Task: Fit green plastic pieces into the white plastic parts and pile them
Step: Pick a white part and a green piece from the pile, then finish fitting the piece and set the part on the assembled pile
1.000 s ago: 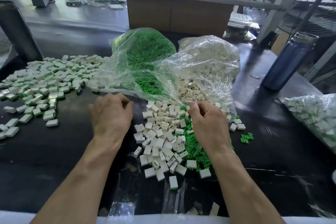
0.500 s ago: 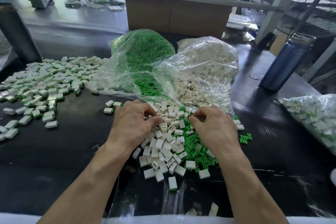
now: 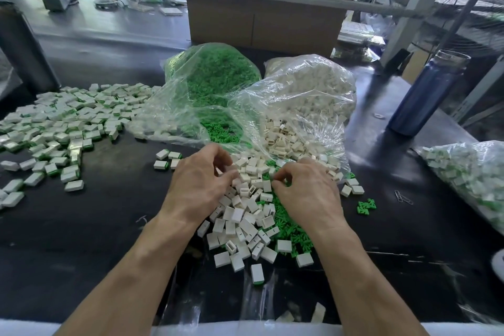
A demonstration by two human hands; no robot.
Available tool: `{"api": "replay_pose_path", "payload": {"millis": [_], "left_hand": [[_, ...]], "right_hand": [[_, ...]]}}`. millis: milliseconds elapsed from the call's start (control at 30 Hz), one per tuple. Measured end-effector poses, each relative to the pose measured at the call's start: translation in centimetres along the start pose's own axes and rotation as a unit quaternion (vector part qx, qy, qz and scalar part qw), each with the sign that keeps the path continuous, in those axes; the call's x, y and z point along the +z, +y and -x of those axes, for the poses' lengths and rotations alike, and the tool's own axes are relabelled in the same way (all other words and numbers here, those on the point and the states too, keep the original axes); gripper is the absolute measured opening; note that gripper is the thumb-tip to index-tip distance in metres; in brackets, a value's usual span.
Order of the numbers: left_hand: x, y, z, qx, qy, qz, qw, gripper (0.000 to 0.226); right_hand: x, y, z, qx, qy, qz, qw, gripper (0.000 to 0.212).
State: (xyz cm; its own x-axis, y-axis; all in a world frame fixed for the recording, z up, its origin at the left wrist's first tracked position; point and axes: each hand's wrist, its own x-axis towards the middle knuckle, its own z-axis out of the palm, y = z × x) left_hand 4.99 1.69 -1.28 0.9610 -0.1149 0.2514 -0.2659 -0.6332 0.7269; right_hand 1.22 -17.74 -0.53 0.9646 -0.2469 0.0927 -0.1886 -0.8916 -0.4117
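The loose heap of small white rectangular plastic housings [image 3: 246, 215] lies on the black worktable [image 3: 90, 226], their long axes pointing every way (no common direction), with green plastic inserts [image 3: 287, 222] beneath at the heap's 3 o'clock side. The left hand [image 3: 197, 184] rests on the heap's 9 o'clock edge, fingers curled; whether it grips a piece cannot be told. The right hand [image 3: 306, 194], at 3 o'clock, fingertips pinched together over the pieces, likewise unclear. No readable writing shows.

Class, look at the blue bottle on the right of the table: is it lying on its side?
No. The blue bottle stands upright on the dark table, to the right of the bag of white parts.
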Motion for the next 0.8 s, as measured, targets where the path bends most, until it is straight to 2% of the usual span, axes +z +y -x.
{"api": "replay_pose_path", "payload": {"millis": [267,600,700,800], "left_hand": [[0.3,0.2,0.1,-0.004,-0.006,0.190,0.982,0.022],[0.3,0.8,0.2,-0.005,-0.009,0.313,0.950,0.019],[0.4,0.9,0.1,-0.003,-0.004,0.322,0.947,0.014],[0.4,0.7,0.1,-0.009,-0.002,0.306,0.952,0.011]], "right_hand": [[0.6,-0.2,-0.2,-0.006,0.007,0.031,0.999,0.014],[1.1,-0.2,-0.3,-0.010,0.008,0.022,1.000,0.016],[1.1,-0.2,-0.2,-0.012,0.001,0.014,1.000,0.025],[1.3,-0.3,-0.4,-0.012,0.015,0.022,1.000,0.022]]}}
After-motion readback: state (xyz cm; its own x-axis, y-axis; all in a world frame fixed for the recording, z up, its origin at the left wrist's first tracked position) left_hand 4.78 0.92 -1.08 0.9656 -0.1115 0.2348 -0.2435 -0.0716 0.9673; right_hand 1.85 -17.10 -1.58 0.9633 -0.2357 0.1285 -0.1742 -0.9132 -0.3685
